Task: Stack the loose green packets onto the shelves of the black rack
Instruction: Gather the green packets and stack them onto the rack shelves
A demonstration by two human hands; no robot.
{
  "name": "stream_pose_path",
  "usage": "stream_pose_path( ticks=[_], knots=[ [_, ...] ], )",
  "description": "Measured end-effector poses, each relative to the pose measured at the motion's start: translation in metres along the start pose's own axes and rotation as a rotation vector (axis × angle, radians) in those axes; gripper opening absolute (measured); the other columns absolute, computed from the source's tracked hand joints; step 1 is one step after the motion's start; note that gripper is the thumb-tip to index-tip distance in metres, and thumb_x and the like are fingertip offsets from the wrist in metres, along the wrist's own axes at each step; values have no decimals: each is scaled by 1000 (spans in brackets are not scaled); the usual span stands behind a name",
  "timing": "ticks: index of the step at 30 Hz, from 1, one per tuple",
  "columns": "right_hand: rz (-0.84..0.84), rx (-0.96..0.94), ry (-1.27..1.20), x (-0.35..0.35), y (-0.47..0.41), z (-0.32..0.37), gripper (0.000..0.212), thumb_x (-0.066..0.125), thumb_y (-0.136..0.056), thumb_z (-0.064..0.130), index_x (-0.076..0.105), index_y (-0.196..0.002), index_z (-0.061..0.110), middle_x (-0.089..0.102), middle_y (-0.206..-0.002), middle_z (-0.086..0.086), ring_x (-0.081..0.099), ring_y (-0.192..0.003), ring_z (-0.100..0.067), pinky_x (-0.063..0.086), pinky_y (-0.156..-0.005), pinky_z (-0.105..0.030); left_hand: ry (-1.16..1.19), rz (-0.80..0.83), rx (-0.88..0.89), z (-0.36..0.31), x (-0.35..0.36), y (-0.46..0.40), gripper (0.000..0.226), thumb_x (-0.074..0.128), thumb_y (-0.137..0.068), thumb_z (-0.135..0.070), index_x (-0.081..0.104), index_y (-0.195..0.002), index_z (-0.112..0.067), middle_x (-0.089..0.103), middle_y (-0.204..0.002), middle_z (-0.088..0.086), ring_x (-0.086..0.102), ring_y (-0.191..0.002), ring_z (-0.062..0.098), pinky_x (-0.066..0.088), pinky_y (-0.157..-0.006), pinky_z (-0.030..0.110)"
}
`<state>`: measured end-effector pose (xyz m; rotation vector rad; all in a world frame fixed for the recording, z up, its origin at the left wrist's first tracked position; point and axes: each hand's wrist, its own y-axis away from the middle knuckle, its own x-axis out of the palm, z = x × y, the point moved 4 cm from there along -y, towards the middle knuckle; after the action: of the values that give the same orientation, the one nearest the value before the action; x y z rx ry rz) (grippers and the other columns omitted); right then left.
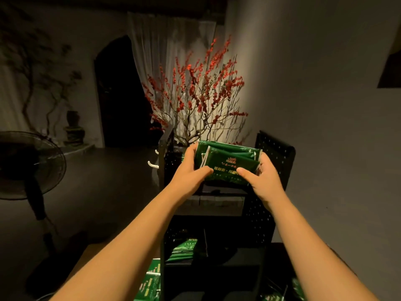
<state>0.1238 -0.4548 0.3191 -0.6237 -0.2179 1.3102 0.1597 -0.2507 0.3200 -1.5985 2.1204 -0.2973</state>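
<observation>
At frame centre, the left hand [192,168] and right hand [263,177] clasp a bundle of green packets [227,162] by its ends over the black rack [274,161]. The packets look light, soft and slippery, so squeezing both ends seems wise.

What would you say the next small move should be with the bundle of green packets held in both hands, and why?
Probably lower the green packets onto the top shelf of the black rack and let go. The left hand and right hand grip the bundle's two ends right over that shelf, seemingly not yet resting on it, while more loose packets wait below.
</observation>
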Motion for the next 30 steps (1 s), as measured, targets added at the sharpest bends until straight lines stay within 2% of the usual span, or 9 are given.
stream_pose_path(
  ticks=[2,5,9,11,16,20,23,27,30],
  knots=[
    [46,27,95,3,-9,-4,50,74,-85,12,49,-127,23,60,-119,10,59,-114,-10,49,-101,-37,-114,-40,-24,1,1,-6,54,65,-90,-19,36,-135,-29,58,-119,-9,59,-101,5,47,-81,21],
    [167,102,231,8,-17,-7,56,79,-81,22,46,-126,23,58,-117,8,57,-112,-12,48,-88,-26,-276,-50,-45,5,2,-10,60,68,-87,-27,34,-137,-28,57,-121,-6,58,-100,6,50,-83,29],
    [204,161,291,8,-17,-10,61,78,-82,21,44,-132,25,54,-120,5,55,-107,-12,42,-73,-14,-247,-5,-83,7,3,-11,81,69,-87,-22,18,-149,-31,44,-127,-9,56,-98,2,49,-80,22],
    [199,154,279,9,-18,-8,55,77,-83,23,47,-128,26,57,-116,7,57,-101,-6,43,-70,-12,-189,-8,-91,6,2,-12,87,70,-86,-19,14,-151,-34,45,-128,-9,58,-102,7,50,-87,27],
    [222,210,156,13,-22,-7,51,78,-82,19,49,-125,22,62,-116,4,61,-105,-6,49,-80,-18,-120,-45,-66,1,1,-9,80,65,-88,-9,18,-148,-34,59,-107,-4,62,-84,11,54,-78,33],
    [285,239,222,17,-24,-13,68,83,-77,23,41,-130,19,59,-121,3,59,-112,-13,50,-97,-35,-144,38,-95,5,3,-12,86,62,-88,-7,12,-147,-43,48,-134,8,62,-81,18,53,-72,33],
    [288,289,211,20,-25,-10,72,82,-77,22,35,-132,20,55,-123,3,57,-111,-11,49,-96,-31,-175,98,-106,4,5,-13,85,58,-91,-2,10,-148,-42,52,-126,6,55,-67,11,46,-57,22],
    [223,257,250,15,-26,-4,70,79,-80,19,39,-138,18,55,-129,1,54,-117,-13,49,-92,-27,-219,25,-68,5,-3,-9,82,59,-90,-2,15,-148,-38,53,-116,-1,45,-48,3,39,-47,19],
    [227,222,334,12,-23,-2,69,77,-81,20,40,-139,18,53,-134,1,51,-123,-15,46,-101,-34,-253,27,-95,8,-4,-10,85,63,-89,-7,11,-149,-38,58,-110,4,54,-57,16,47,-51,32]
  ],
)
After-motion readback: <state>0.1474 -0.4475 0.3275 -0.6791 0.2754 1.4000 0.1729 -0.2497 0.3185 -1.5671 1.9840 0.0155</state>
